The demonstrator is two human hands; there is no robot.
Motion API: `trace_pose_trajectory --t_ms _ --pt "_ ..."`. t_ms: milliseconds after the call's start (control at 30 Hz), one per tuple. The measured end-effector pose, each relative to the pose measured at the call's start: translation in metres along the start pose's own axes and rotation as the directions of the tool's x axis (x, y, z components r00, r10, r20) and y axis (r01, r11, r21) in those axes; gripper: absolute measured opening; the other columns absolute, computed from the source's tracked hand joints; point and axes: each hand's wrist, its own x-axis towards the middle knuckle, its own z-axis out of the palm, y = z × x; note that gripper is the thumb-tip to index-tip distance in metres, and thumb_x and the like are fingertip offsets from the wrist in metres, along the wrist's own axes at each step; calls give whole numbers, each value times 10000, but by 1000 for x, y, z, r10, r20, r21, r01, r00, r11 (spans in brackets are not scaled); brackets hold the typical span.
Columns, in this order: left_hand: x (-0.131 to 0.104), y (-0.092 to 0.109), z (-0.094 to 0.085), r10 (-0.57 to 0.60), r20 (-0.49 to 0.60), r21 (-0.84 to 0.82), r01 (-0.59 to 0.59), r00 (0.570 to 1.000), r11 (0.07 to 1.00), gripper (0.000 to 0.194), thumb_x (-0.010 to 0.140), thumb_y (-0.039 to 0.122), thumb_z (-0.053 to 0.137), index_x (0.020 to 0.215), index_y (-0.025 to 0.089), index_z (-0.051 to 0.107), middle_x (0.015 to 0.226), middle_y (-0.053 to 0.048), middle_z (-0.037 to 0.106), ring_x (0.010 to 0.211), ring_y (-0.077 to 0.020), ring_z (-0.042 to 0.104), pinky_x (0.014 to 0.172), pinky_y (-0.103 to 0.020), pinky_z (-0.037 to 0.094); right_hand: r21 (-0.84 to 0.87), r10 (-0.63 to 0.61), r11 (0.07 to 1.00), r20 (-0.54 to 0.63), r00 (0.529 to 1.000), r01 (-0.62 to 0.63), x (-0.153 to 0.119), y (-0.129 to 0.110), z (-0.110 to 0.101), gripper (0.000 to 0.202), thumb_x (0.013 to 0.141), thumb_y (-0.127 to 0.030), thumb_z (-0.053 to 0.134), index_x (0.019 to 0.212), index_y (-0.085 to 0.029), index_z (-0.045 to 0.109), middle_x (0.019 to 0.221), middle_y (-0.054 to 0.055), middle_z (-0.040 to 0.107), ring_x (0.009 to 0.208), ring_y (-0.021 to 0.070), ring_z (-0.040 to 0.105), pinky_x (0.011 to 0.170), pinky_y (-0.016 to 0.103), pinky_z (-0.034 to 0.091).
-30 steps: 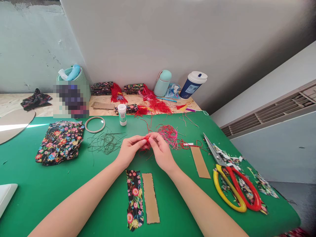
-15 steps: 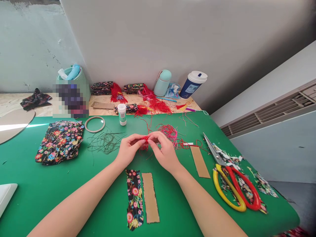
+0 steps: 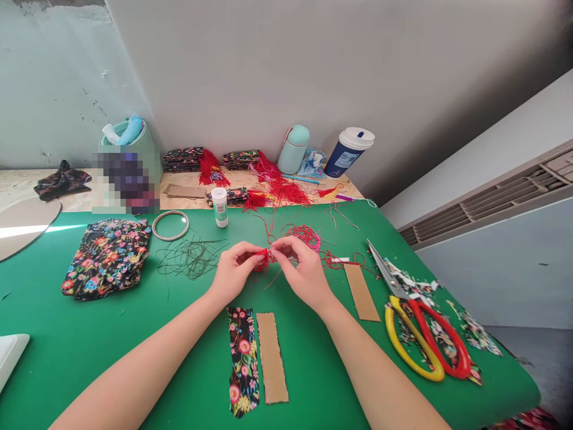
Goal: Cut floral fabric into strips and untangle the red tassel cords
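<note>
My left hand (image 3: 233, 272) pinches a bunch of red cord (image 3: 262, 260) between thumb and fingers, above the middle of the green mat. Just to its right, my right hand (image 3: 299, 270) is closed at the fingertips on the same red cord, and its exact grip is too small to make out. Behind my right hand lies a tangle of red and pink cord (image 3: 307, 236). Nearer me, a floral fabric strip (image 3: 244, 364) lies beside a cardboard strip (image 3: 273, 361). Another cardboard strip (image 3: 362, 292) rests to the right of my right hand.
Large scissors (image 3: 414, 322) lie at right over fabric scraps (image 3: 474, 328). Dark green thread (image 3: 192, 258), folded floral cloth (image 3: 110, 258), a ring-shaped roll (image 3: 171, 226) and a glue stick (image 3: 219, 209) are left and behind. A flask (image 3: 293, 150) and a cup (image 3: 349, 154) stand at the back.
My right hand has drawn slightly right, widening the gap between the fingertips. My left hand keeps its pinch on the red cord almost in place.
</note>
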Motion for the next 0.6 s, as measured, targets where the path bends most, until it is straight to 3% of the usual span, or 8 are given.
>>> trace_pose_trajectory --t_ms 233,433,600 --pt "-2 -2 1 59 -24 187 -53 998 981 67 752 223 616 749 168 653 708 -11 635 643 -136 605 621 -246 489 -86 -104 991 6 995 104 -2 -1 0 58 876 -176 505 883 -218 544 818 26 605 726 160 581 706 314 491" --pt "-3 -2 3 71 -26 247 -62 997 967 59 759 212 590 743 167 626 698 -14 628 624 -135 596 598 -245 479 29 -5 1000 3 1000 5 -3 -1 4 37 865 -195 521 881 -214 549 831 28 614 743 162 595 714 318 505" --pt "-4 -3 2 93 -35 278 -80 995 957 53 774 211 565 759 167 590 683 -6 603 608 -126 573 588 -243 469 -61 -89 994 87 992 94 -2 -3 1 109 896 -194 466 901 -210 574 843 39 612 780 174 595 717 324 501"
